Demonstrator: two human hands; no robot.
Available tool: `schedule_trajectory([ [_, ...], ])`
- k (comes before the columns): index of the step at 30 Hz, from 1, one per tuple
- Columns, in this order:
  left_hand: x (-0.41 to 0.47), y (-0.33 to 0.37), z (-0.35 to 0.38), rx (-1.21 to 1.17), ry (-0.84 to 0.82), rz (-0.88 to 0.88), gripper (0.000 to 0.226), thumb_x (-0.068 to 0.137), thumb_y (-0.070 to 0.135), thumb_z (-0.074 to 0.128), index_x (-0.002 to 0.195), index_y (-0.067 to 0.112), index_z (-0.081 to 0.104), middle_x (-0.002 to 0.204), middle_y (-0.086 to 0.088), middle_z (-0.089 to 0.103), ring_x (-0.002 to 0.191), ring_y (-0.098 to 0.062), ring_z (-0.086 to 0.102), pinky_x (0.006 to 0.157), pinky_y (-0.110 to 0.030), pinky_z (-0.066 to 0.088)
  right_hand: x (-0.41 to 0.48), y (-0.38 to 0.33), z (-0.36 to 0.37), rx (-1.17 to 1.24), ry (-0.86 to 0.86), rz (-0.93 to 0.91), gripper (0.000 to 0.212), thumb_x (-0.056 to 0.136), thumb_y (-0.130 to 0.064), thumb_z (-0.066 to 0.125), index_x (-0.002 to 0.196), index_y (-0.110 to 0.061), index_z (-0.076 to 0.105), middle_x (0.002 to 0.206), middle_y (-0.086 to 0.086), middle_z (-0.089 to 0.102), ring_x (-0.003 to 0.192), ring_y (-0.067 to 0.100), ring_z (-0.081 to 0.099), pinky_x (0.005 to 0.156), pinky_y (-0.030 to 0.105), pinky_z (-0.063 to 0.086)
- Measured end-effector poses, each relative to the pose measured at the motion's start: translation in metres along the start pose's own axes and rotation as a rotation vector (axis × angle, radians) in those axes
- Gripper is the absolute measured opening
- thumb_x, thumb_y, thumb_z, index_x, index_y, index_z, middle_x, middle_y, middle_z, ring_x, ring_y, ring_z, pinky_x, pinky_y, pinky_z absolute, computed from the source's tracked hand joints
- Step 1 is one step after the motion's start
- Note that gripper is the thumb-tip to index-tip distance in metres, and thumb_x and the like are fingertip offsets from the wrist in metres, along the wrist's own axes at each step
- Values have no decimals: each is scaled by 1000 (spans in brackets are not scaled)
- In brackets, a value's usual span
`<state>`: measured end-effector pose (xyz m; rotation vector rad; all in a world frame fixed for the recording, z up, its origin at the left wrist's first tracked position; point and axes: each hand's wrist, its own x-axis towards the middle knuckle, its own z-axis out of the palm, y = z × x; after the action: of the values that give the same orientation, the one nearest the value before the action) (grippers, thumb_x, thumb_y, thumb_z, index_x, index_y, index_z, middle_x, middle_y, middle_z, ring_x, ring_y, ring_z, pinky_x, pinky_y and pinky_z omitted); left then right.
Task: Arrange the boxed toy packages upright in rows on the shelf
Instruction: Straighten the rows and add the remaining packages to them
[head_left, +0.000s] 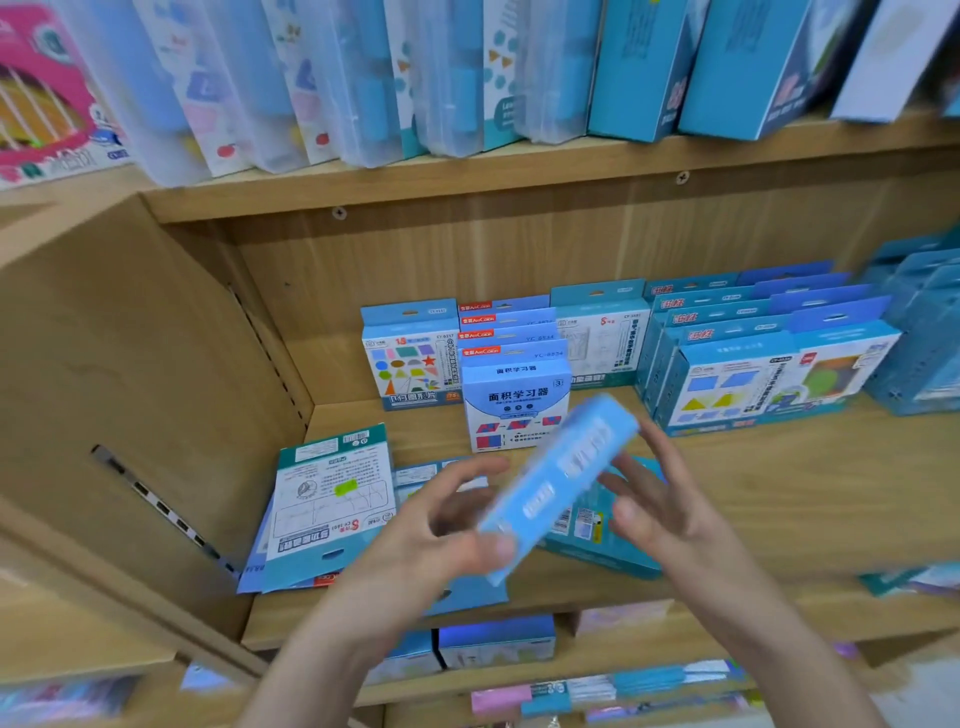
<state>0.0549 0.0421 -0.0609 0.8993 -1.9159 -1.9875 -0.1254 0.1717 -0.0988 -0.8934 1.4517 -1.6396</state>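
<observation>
Box (563, 475) in left hand (441, 540), right hand (670, 499) beside.

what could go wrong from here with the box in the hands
1. The blue box is tilted and motion-blurred, pinched mainly by the left hand while the right hand looks loose; it might slip onto the teal box lying below.
2. Setting it down could topple the white box fronting the standing row just behind.
3. A forearm may brush the flat pile near the shelf edge.
</observation>
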Motion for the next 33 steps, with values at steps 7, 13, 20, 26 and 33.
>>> schedule_trajectory([
  [7,6,5,5,-686,-271,-206,74,57,66,69,117,22,66,127,-15,61,116,-38,56,93,-62,42,29,-16,38,291,129,74,74,63,-29,77,131,-37,46,103,9,73,90,25,70,78,44,55],
  [13,3,6,-5,-718,-350,-88,68,63,63,72,117,21,67,128,-17,60,115,-41,57,91,-62,45,28,-18,43,373,236,70,65,63,-17,75,122,-35,51,96,10,74,83,27,72,67,41,59],
  [20,-6,0,16,-534,165,155,58,51,25,89,101,9,65,99,-11,73,91,-30,70,68,-39,58,23,-16,56,528,341,34,75,61,-17,77,127,-27,42,94,3,75,78,20,71,71,40,58],
  [26,-14,7,35,-335,454,274,41,61,19,73,100,17,61,90,1,75,82,-18,72,63,-28,57,17,-2,61,523,349,41,93,26,-42,95,106,-25,50,102,8,73,84,23,71,72,40,58],
  [33,-21,68,-28,73,642,477,27,67,17,78,91,26,67,84,8,74,72,-15,72,55,-31,58,38,-32,35,50,379,-203,53,65,-30,72,112,-37,49,124,-2,55,114,9,57,92,25,48],
])
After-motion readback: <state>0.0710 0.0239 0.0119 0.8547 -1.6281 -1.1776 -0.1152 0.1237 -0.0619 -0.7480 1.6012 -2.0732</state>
